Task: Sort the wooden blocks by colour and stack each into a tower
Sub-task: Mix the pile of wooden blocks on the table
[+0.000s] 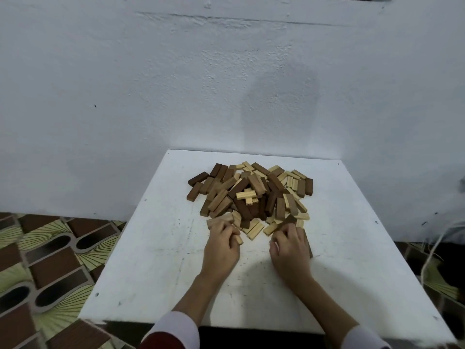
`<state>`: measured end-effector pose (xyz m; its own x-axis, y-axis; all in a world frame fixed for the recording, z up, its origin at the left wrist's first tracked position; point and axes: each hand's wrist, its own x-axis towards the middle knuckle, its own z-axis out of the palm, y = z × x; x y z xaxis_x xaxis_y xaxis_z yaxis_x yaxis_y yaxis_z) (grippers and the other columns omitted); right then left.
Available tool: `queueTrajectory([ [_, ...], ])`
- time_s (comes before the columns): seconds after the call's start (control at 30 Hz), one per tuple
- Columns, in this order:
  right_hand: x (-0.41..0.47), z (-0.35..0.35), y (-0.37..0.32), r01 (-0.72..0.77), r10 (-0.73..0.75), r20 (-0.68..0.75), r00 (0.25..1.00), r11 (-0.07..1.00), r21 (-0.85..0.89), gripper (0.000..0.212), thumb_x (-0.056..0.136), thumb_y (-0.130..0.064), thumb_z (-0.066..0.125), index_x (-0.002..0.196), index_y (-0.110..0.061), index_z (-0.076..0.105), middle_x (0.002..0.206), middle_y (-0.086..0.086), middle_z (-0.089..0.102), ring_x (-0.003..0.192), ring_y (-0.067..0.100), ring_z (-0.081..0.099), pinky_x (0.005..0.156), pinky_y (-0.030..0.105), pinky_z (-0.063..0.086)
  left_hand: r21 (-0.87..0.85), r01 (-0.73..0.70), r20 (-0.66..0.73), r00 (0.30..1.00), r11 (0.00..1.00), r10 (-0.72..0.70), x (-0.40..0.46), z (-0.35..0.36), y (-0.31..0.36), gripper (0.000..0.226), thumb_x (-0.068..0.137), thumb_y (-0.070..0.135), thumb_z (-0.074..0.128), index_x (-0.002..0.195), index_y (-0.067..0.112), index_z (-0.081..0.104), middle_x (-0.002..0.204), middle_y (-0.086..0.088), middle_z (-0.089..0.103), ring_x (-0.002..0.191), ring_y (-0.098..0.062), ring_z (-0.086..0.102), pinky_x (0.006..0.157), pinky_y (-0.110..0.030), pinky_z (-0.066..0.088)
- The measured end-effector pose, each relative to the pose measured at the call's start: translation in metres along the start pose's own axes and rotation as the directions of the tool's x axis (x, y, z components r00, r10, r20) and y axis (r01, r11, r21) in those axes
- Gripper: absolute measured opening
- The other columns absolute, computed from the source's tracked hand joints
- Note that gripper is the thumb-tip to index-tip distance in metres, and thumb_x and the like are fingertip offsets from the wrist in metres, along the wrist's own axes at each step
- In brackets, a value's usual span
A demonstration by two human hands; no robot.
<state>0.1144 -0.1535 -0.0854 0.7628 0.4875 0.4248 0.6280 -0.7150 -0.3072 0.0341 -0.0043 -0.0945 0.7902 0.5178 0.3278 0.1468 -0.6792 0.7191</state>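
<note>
A heap of wooden blocks (251,192) lies on the far half of a white table (156,260); light, mid-brown and dark brown blocks are mixed together. My left hand (221,245) sits at the heap's near left edge, its fingers curled round a light block (238,239) whose end pokes out. My right hand (289,250) is at the near right edge, fingers curled over a dark brown block (307,241) that runs along the hand's right side. No tower stands anywhere.
The table stands against a white wall (226,84). A patterned brown and green floor (45,260) shows at the left. Loose cord (432,248) hangs at the right edge of view. Bare tabletop lies between my forearms and the near edge.
</note>
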Motion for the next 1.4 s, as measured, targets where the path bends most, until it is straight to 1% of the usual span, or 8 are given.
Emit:
queueTrajectory([
  [0.1, 0.0, 0.001, -0.009, 0.016, -0.014, -0.038, 0.999, 0.999, 0.046, 0.009, 0.075, -0.006, 0.057, 0.078, -0.005, 0.065, 0.086, 0.01, 0.06, 0.074, 0.025, 0.055, 0.06, 0.03, 0.042, -0.038, 0.003, 0.017, 1.0, 0.999, -0.003, -0.003, 0.0, 0.001, 0.019, 0.084, -0.002, 0.049, 0.087, 0.009, 0.064, 0.106, 0.0, 0.052, 0.102, -0.009, 0.047, 0.077, -0.008, 0.04],
  [0.23, -0.001, 0.009, -0.028, 0.155, -0.157, 0.14, 0.978, 0.988, 0.024, 0.033, 0.079, -0.02, 0.048, 0.104, -0.011, 0.066, 0.109, 0.005, 0.063, 0.097, 0.023, 0.059, 0.075, 0.033, 0.048, -0.121, 0.034, -0.006, 0.999, 0.992, -0.035, -0.006, 0.001, 0.0, 0.023, 0.078, -0.008, 0.05, 0.075, 0.008, 0.066, 0.092, 0.001, 0.056, 0.1, -0.016, 0.054, 0.082, -0.025, 0.047],
  [0.47, -0.002, 0.014, -0.032, 0.134, -0.13, 0.297, 0.946, 0.991, 0.005, 0.054, 0.088, -0.032, 0.024, 0.135, -0.019, 0.045, 0.14, -0.003, 0.043, 0.122, 0.02, 0.042, 0.094, 0.035, 0.034, -0.198, 0.083, 0.013, 0.997, 0.977, -0.082, -0.008, -0.007, 0.004, 0.022, 0.079, -0.009, 0.054, 0.086, 0.007, 0.067, 0.097, 0.0, 0.057, 0.09, -0.002, 0.054, 0.077, -0.007, 0.042],
  [0.63, -0.004, 0.01, -0.033, 0.172, -0.176, 0.268, 0.947, 0.984, 0.039, 0.04, 0.091, -0.023, 0.037, 0.128, -0.018, 0.049, 0.135, -0.003, 0.044, 0.118, 0.02, 0.041, 0.092, 0.034, 0.032, -0.188, 0.063, -0.005, 0.998, 0.98, -0.065, -0.01, -0.006, 0.005, 0.025, 0.079, -0.011, 0.052, 0.088, 0.004, 0.07, 0.098, 0.0, 0.058, 0.09, -0.006, 0.057, 0.08, -0.007, 0.043],
  [0.87, -0.031, -0.001, -0.015, 0.21, -0.253, 0.09, 0.963, 0.919, 0.334, 0.019, 0.072, -0.006, 0.049, 0.083, -0.011, 0.063, 0.096, 0.001, 0.058, 0.084, 0.017, 0.047, 0.07, 0.021, 0.036, -0.301, 0.171, 0.15, 0.98, 0.938, -0.131, -0.022, -0.009, 0.012, 0.015, 0.075, -0.012, 0.062, 0.074, -0.001, 0.071, 0.098, 0.0, 0.058, 0.091, -0.012, 0.057, 0.071, -0.012, 0.046],
  [1.07, -0.032, -0.016, -0.003, -0.071, -0.093, 0.297, 0.95, 0.865, 0.497, 0.066, 0.068, -0.005, 0.073, 0.128, -0.019, 0.049, 0.125, -0.011, 0.037, 0.115, 0.012, 0.037, 0.091, 0.02, 0.036, -0.292, 0.15, 0.319, 0.946, 0.945, -0.052, -0.022, -0.017, 0.02, 0.035, 0.068, -0.007, 0.068, 0.098, 0.009, 0.068, 0.113, 0.002, 0.053, 0.085, -0.011, 0.055, 0.065, -0.013, 0.045],
  [1.2, -0.024, -0.021, -0.002, -0.121, -0.096, 0.406, 0.909, 0.87, 0.478, 0.082, 0.071, -0.008, 0.073, 0.14, -0.026, 0.035, 0.124, -0.011, 0.044, 0.104, 0.007, 0.039, 0.083, 0.007, 0.032, -0.22, 0.08, 0.448, 0.894, 0.972, 0.028, -0.015, -0.024, 0.018, 0.07, 0.067, 0.004, 0.075, 0.131, 0.017, 0.051, 0.123, 0.005, 0.046, 0.088, -0.01, 0.054, 0.067, -0.015, 0.046],
  [1.4, -0.022, -0.021, 0.0, -0.178, -0.037, 0.362, 0.931, 0.823, 0.54, 0.077, 0.069, -0.004, 0.074, 0.134, -0.027, 0.04, 0.105, -0.015, 0.054, 0.089, 0.002, 0.045, 0.07, 0.004, 0.036, -0.249, 0.091, 0.519, 0.853, 0.964, 0.053, -0.01, -0.019, 0.023, 0.074, 0.068, 0.003, 0.074, 0.134, 0.021, 0.046, 0.112, 0.004, 0.056, 0.074, -0.009, 0.049, 0.062, -0.017, 0.046],
])
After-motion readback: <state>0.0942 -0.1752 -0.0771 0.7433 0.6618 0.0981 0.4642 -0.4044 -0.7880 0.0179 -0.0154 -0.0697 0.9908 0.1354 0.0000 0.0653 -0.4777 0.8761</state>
